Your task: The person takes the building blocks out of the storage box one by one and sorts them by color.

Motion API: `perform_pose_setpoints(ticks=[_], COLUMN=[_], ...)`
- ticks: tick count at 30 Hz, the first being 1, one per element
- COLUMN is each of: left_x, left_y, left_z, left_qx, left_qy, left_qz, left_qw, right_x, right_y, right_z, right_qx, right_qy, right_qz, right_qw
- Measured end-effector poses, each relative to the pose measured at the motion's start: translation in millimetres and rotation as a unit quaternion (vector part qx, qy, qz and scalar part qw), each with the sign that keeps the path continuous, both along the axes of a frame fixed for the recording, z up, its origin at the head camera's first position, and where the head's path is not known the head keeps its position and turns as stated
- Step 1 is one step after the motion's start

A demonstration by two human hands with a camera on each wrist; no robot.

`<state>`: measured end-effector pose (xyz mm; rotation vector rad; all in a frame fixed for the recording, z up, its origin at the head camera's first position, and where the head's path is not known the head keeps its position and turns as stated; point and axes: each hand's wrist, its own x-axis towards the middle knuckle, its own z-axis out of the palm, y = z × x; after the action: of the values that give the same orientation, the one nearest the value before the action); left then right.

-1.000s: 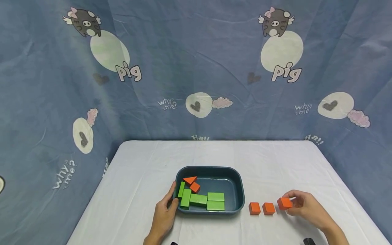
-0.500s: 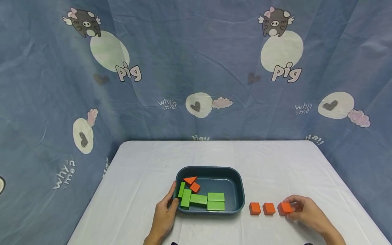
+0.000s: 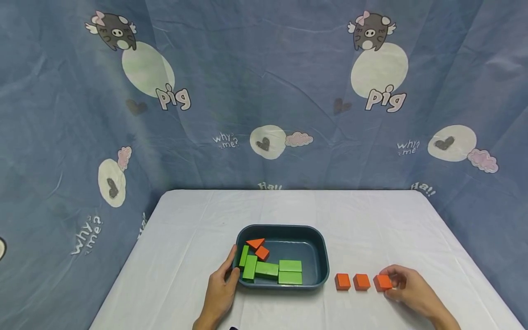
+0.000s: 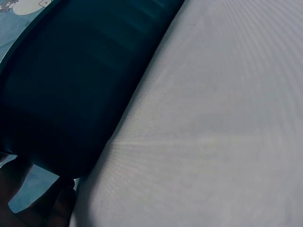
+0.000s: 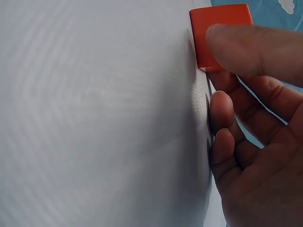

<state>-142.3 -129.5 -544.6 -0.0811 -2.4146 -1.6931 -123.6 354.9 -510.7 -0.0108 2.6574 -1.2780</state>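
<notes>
At the right of the head view my right hand (image 3: 412, 288) pinches an orange cube block (image 3: 382, 283) between thumb and fingers. The right wrist view has the thumb laid across the face of this block (image 5: 201, 42), low at the white tablecloth. Left of it, two more orange cube blocks (image 3: 343, 282) stand in a row with it. My left hand (image 3: 220, 291) rests against the left side of a dark teal bin (image 3: 323, 256), its fingers fairly straight and the thumb near the front corner. In the left wrist view, fingertips touch the end of the bin (image 4: 71, 94).
Inside the bin lie several green rectangular blocks (image 3: 290, 277), an orange triangular block (image 3: 255, 243) and an orange cube block (image 3: 262, 253). A white cloth (image 3: 198, 238) covers the table. Behind it hangs a blue printed curtain (image 3: 227, 68).
My right hand has lowered the orange cube block slightly toward the cloth, in line with the other two. The left hand and the bin stay where they were.
</notes>
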Motion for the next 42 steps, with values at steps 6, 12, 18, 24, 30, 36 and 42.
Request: perform_pose_setpoints(ticks=[6, 12, 18, 24, 30, 36, 42], left_x=[-0.9, -0.3, -0.1, -0.8, -1.0, -0.8, -0.6], left_y=[-0.8, -0.9, -1.6, -2.0, -1.3, -1.2, -1.7], left_z=[-0.2, -0.1, -0.8, -2.3, -2.6, -1.2, -1.7], left_qx=[0.000, 0.000, -0.004, -0.002, -0.003, -0.010, -0.005], left_qy=[-0.005, -0.005, 0.005, 0.011, 0.007, 0.006, 0.008], left_qz=[0.003, -0.001, -0.005, -0.007, -0.008, -0.005, -0.005], left_qw=[1.0000, 1.0000, 1.0000, 0.9999, 0.9999, 0.9999, 0.9999], right_x=[0.0, 0.9, -0.9, -7.2, -15.2, -23.3, -39.4], right_y=[-0.2, 0.7, 0.0, -1.5, -8.5, -22.8, -43.2], right_z=[-1.8, -2.5, 4.9, 16.9, 28.7, 34.3, 38.6], right_qx=[-0.031, -0.056, -0.079, -0.081, -0.105, -0.144, -0.148], right_qy=[-0.003, 0.022, 0.037, 0.076, 0.087, 0.088, 0.094], right_qz=[0.010, -0.012, -0.036, -0.038, -0.037, -0.012, 0.030], right_qw=[0.9995, 0.9981, 0.9956, 0.9931, 0.9900, 0.9855, 0.9840])
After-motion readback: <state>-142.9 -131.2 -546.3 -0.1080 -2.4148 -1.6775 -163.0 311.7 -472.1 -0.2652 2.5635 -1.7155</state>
